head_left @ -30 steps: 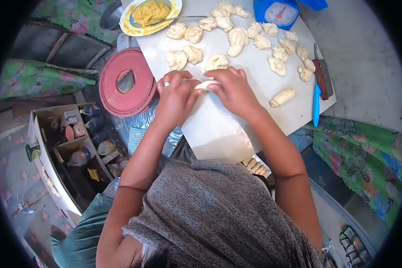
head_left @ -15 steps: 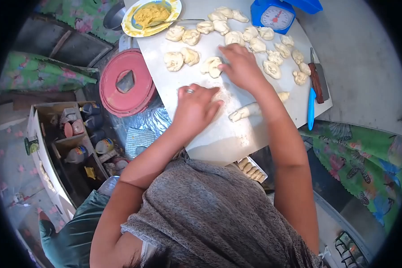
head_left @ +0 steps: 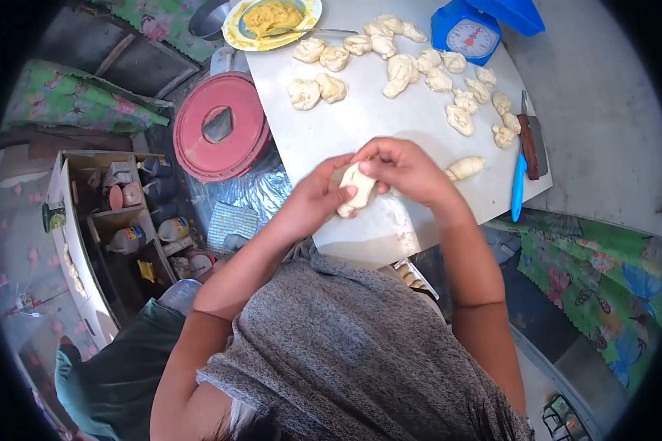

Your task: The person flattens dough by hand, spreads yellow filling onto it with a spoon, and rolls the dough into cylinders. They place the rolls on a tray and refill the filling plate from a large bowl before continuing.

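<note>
Both my hands hold one piece of pale dough lifted just above the white work board. My left hand cups it from the left and below. My right hand pinches its upper end from the right. A rolled dough log lies on the board just right of my right hand. Several shaped dough pieces lie across the far half of the board.
A yellow plate of filling with a spoon sits at the board's far left corner, a blue kitchen scale at the far right. A knife and a blue scraper lie along the right edge. A red lid lies left, with a shelf of bottles below.
My right hand came back from the far dough pieces and my left lifted off the board. Both now hold a dough piece raised between them.
</note>
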Tool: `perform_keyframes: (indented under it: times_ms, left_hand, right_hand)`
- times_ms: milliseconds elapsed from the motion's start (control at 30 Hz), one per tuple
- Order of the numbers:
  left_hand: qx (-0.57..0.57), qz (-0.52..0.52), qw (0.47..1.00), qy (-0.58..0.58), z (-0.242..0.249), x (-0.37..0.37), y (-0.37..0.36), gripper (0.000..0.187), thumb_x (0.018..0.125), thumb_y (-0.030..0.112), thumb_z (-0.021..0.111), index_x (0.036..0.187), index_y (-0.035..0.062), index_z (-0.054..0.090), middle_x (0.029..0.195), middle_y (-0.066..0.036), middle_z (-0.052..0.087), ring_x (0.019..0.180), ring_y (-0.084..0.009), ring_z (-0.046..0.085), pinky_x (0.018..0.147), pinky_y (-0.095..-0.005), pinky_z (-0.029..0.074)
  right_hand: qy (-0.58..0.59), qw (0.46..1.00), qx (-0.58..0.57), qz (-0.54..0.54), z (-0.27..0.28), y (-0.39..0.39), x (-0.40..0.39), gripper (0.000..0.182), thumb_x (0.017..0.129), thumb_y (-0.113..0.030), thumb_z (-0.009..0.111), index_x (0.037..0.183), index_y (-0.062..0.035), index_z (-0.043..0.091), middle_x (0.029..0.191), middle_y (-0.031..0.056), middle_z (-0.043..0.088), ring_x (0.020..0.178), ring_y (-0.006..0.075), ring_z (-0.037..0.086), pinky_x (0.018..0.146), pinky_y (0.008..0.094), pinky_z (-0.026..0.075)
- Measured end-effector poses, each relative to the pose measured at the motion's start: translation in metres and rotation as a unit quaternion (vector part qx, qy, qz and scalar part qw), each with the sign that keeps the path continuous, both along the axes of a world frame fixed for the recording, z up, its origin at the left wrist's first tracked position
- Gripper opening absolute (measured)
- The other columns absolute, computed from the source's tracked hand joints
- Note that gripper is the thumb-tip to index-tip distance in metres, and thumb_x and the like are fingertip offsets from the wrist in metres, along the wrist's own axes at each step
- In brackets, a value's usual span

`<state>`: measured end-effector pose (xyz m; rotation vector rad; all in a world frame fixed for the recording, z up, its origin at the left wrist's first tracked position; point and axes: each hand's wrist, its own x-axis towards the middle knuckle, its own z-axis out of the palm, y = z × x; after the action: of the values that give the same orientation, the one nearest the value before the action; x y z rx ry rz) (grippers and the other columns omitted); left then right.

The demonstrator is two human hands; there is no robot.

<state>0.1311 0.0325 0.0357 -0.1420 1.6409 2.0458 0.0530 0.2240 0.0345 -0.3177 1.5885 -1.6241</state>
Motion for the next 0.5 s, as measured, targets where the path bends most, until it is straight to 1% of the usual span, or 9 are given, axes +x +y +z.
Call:
perform_keyframes:
  times_ms: [33,67,100,133,200,233,267,367,500]
  left_hand:
    - [-0.237,-0.058,0.969,0.045,0.014,0.004,0.004,0.046,0.093,0.029,0.058,0.129,0.0028,0.046,0.085,-0.013,0.067,0.076,-0.0184,0.066,0.069,-0.0302,0.05]
    - [-0.236,-0.058,0.969,0.044,0.013,0.011,0.004,0.046,0.093,0.029,0.058,0.129,0.0028,0.046,0.085,-0.013,0.067,0.076,-0.0184,0.066,0.069,-0.0302,0.05]
    - [-0.412,-0.087,0.897,0.134,0.011,0.019,0.002,0.049,0.091,0.032,0.06,0.128,0.0035,0.046,0.082,-0.014,0.066,0.073,-0.0217,0.066,0.066,-0.0323,0.05]
    - [-0.569,-0.113,0.784,0.221,0.008,0.025,-0.002,0.053,0.088,0.035,0.062,0.128,0.0043,0.046,0.08,-0.016,0.066,0.071,-0.0251,0.066,0.063,-0.0344,0.05]
    - [-0.572,-0.067,0.779,0.248,0.004,0.029,-0.011,0.053,0.085,0.036,0.065,0.125,0.0051,0.049,0.079,-0.016,0.065,0.07,-0.0297,0.065,0.061,-0.038,0.051]
    - [-0.56,-0.061,0.792,0.235,0.005,0.031,-0.017,0.05,0.084,0.034,0.066,0.122,0.0049,0.052,0.078,-0.015,0.065,0.069,-0.0302,0.065,0.061,-0.0386,0.05]
    - [-0.547,-0.056,0.805,0.222,0.007,0.033,-0.021,0.047,0.084,0.033,0.067,0.12,0.0047,0.054,0.076,-0.014,0.065,0.069,-0.0307,0.065,0.061,-0.0392,0.05]
    - [-0.497,-0.004,0.829,0.255,0.003,0.027,-0.026,0.034,0.087,0.025,0.063,0.113,0.0027,0.059,0.09,-0.017,0.065,0.08,-0.034,0.063,0.072,-0.0399,0.05]
    - [-0.398,0.065,0.85,0.339,0.002,0.012,-0.021,0.029,0.091,0.019,0.056,0.115,0.0011,0.059,0.104,-0.019,0.063,0.097,-0.0355,0.06,0.084,-0.0402,0.047]
  right_hand:
    - [0.209,0.974,0.082,-0.008,-0.012,-0.005,0.007,0.024,0.083,-0.016,0.068,0.103,-0.0051,0.06,0.084,0.0065,0.059,0.075,0.0168,0.059,0.065,0.0319,0.046]
    - [0.407,0.899,0.16,-0.015,-0.018,-0.009,0.015,0.026,0.082,-0.018,0.068,0.104,-0.0057,0.062,0.089,0.0081,0.06,0.081,0.0207,0.061,0.069,0.0348,0.047]
    - [0.535,0.8,0.269,-0.017,-0.008,-0.014,0.023,0.032,0.081,-0.019,0.066,0.109,-0.0047,0.062,0.095,0.0093,0.059,0.094,0.0278,0.058,0.081,0.0398,0.045]
    - [0.534,0.801,0.27,-0.019,-0.012,-0.014,0.033,0.032,0.081,-0.019,0.066,0.109,-0.0047,0.062,0.095,0.0093,0.059,0.094,0.0278,0.058,0.081,0.0398,0.045]
    - [0.605,0.761,0.23,-0.045,-0.023,-0.012,0.053,0.033,0.081,-0.018,0.062,0.111,-0.0037,0.062,0.098,0.0074,0.06,0.097,0.0267,0.058,0.086,0.0395,0.043]
    - [0.554,0.805,0.211,0.002,-0.022,-0.014,0.067,0.045,0.086,-0.028,0.058,0.124,-0.0037,0.055,0.121,0.0124,0.057,0.116,0.0294,0.052,0.1,0.0422,0.037]
    - [0.551,0.807,0.21,0.005,-0.026,-0.019,0.081,0.045,0.086,-0.028,0.058,0.124,-0.0037,0.055,0.121,0.0124,0.057,0.116,0.0294,0.052,0.1,0.0422,0.037]
    - [0.549,0.773,0.31,0.072,-0.04,-0.031,0.102,0.071,0.09,-0.049,0.048,0.144,-0.0053,0.031,0.152,0.0172,0.024,0.144,0.029,0.016,0.116,0.0482,0.009]
    - [0.578,0.742,0.334,0.068,-0.042,-0.053,0.077,0.071,0.09,-0.052,0.045,0.143,-0.0063,0.034,0.151,0.0165,0.026,0.143,0.03,0.019,0.115,0.0495,0.01]
